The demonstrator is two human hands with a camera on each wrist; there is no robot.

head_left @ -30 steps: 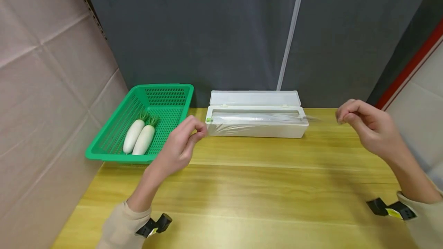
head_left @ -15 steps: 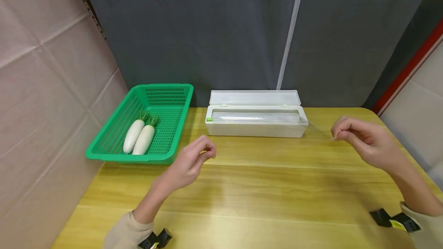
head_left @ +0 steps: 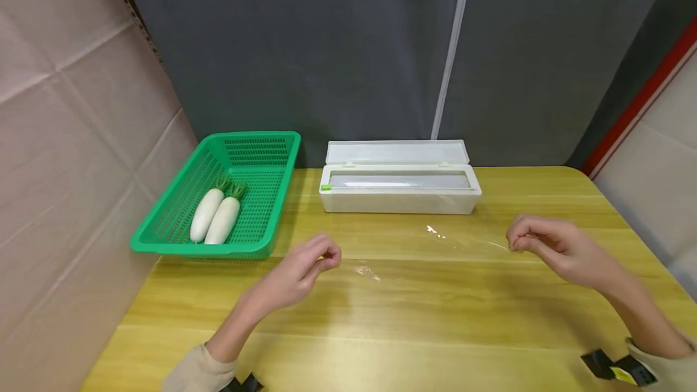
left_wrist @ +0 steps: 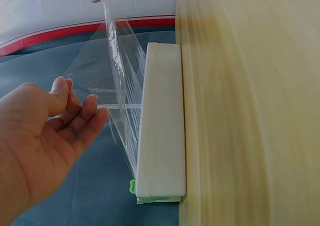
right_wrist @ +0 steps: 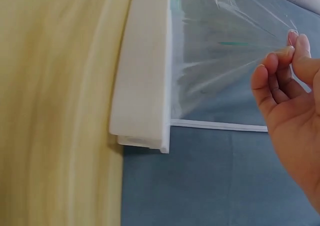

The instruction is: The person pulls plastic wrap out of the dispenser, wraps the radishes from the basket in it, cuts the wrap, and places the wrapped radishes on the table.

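A clear sheet of cling film stretches from a long white dispenser box toward both hands. My left hand pinches one corner between thumb and forefinger, left of the box's front. The opposite corner is pinched by my right hand, out to the right; in the right wrist view creases in the film fan out from those fingertips. The box's lid stands raised at the back, and the film roll shows in its slot. A small green slider sits at the box's left end.
A green perforated basket stands to the left, holding two white radishes with green tops. Behind the table hangs a dark grey curtain. Pale walls rise at left and right.
Both hands have come down and toward the front of the table, drawing the film out over the wood. The right hand has also shifted slightly left. Box and basket stay in place.
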